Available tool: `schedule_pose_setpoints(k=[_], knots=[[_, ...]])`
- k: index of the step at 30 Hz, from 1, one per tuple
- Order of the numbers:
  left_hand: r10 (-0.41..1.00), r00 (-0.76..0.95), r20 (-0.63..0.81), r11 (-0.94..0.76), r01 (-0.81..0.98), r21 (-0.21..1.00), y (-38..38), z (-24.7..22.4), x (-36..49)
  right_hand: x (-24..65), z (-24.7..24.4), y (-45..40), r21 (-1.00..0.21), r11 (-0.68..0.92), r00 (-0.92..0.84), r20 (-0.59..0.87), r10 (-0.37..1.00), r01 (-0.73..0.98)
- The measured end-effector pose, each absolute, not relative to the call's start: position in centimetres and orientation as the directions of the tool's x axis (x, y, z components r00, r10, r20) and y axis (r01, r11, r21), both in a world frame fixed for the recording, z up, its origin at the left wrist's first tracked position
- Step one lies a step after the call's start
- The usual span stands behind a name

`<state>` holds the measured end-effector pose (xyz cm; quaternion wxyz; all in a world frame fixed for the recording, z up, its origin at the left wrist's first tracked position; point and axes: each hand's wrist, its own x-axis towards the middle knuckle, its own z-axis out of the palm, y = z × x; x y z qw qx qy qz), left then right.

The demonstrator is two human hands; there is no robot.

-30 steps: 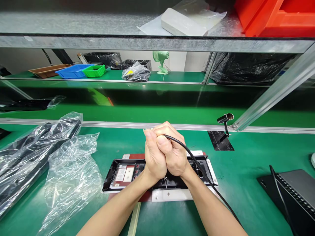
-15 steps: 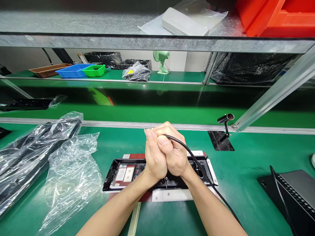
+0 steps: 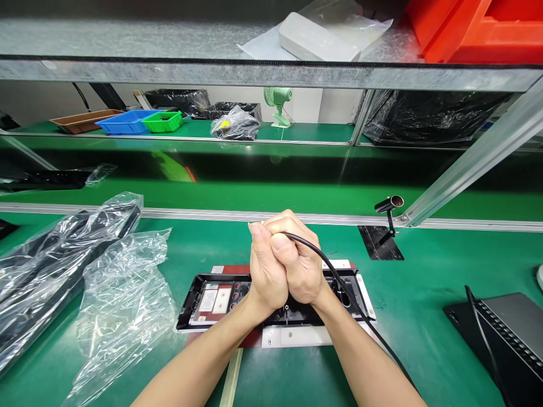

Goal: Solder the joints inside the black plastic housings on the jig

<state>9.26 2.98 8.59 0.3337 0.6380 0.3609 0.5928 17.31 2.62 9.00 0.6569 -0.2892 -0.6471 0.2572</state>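
Observation:
Both hands are pressed together above a long black plastic housing [image 3: 186, 305]. Pinched between thumb and fingers of my right hand [image 3: 301, 265] is a black cable [image 3: 345, 287], which arcs down to the right past my forearm. My left hand [image 3: 269, 271] is closed against the right one, gripping the cable's end part; a thin tip shows at its fingertips, and the rest is hidden inside the fingers. The housing lies open side up on a dark red fixture [image 3: 253, 341] with white strips [image 3: 314, 337]. My hands cover the middle of the housing.
On the left lie a crumpled clear plastic bag [image 3: 127, 299] and long black parts in plastic wrap [image 3: 102, 226]. A black tube holder on a plate [image 3: 379, 243] stands back right. A black device with a cable [image 3: 504, 339] lies at right. A metal shelf [image 3: 212, 73] spans overhead.

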Motion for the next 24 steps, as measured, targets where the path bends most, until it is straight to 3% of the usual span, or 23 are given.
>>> schedule_pose_setpoints(k=[24], knots=[[0.863,0.013,0.505,-0.504,0.094,0.859,2.79,9.0,9.26,17.23,9.02,2.6,-0.726,0.687,0.035,0.688,0.725,0.027]])
